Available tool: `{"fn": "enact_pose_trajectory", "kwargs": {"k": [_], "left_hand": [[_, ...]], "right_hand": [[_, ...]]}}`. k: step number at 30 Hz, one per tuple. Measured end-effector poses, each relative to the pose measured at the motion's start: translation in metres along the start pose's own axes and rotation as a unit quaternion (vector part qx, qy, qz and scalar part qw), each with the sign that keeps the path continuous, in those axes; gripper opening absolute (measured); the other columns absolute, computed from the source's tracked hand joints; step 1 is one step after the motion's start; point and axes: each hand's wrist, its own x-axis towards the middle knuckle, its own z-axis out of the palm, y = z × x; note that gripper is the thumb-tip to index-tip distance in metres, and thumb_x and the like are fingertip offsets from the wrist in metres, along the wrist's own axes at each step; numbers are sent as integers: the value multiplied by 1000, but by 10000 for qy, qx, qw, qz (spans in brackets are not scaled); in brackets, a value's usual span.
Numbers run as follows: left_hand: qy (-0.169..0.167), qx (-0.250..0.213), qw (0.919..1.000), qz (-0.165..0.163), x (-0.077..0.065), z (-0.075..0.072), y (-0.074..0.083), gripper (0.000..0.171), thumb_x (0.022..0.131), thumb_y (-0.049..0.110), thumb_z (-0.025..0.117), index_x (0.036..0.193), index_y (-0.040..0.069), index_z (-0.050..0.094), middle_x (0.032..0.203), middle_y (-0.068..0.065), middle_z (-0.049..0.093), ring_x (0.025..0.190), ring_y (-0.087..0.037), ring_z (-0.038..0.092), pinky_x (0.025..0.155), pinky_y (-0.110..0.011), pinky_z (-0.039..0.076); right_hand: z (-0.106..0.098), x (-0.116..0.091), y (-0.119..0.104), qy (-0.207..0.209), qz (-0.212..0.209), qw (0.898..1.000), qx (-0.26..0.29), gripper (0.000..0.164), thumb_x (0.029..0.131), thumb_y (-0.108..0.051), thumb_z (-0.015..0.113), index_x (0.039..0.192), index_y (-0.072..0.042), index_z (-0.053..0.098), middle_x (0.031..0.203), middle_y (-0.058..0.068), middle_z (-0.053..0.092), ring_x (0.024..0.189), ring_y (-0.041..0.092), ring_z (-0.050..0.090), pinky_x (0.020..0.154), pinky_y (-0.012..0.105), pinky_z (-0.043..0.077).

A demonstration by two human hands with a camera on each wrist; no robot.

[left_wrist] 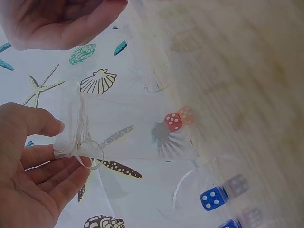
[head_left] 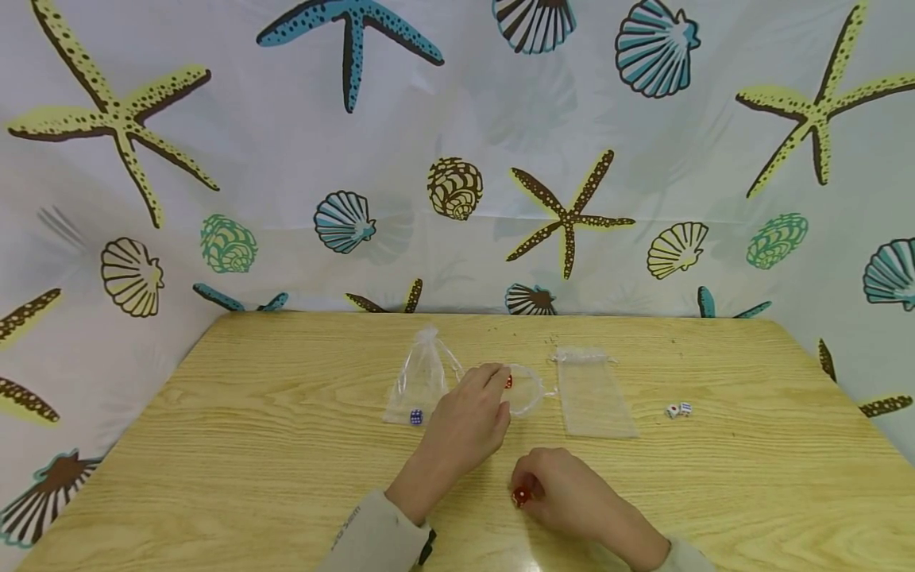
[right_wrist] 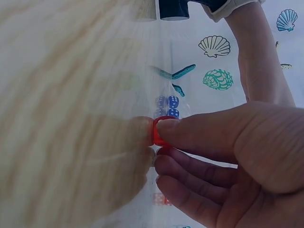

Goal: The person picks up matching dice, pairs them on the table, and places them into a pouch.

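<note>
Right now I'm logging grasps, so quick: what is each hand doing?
Left hand: pinches the mouth of the sheer pouch.
Right hand: pinches a red die.

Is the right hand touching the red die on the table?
Touching. The right wrist view shows the right hand pinching the red die between its thumb and fingers.

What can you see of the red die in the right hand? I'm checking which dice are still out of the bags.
The red die is a small cube of glossy, see-through red plastic with white pips. The right hand pinches it between thumb and fingers low over the wooden table, near the front edge; the fingers hide most of it. Whether it touches the table cannot be told. It lies outside all the bags.
</note>
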Motion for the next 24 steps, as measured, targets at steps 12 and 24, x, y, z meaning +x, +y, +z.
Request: {"fn": "enact_pose_trajectory", "kwargs": {"k": [12, 24], "left_hand": [[-20, -24, 10000, -18, 0, -1, 1, 38, 89, 12, 63, 124, -1, 59, 123, -13, 61, 113, -26, 59, 82, -35, 56], [-21, 36, 10000, 55, -1, -1, 0, 37, 89, 13, 63, 124, -1, 59, 123, -13, 61, 112, -26, 60, 79, -33, 57]], "right_hand": [[-4, 0, -1, 22, 32, 10000, -32, 13, 75, 1, 72, 78, -11, 67, 73, -7, 60, 65, -2, 47, 58, 17, 42], [-36, 10, -7, 226, 176, 9990, -331, 10, 77, -2, 73, 81, -9, 67, 76, -4, 63, 67, 7, 54, 61, 18, 45]]}}
